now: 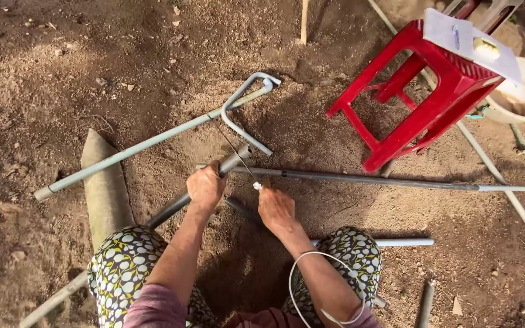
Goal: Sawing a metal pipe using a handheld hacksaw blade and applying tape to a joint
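Grey pipe point(360, 180) lies across the dirt ground point(92, 73), right hand point(276, 209) pressing it. Left hand point(205, 187) clenches the hacksaw point(244, 115) handle at ten o'clock.

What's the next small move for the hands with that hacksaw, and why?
Probably a short saw stroke. The left hand grips a grey pipe, the right hand is at the hacksaw grip, and the thin blade appears to lie across the pipe; no cut is visible.

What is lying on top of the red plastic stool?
On the red stool lies a white sheet of paper, with a small pale block resting on it. The paper covers most of the seat, so anything under it cannot be seen.
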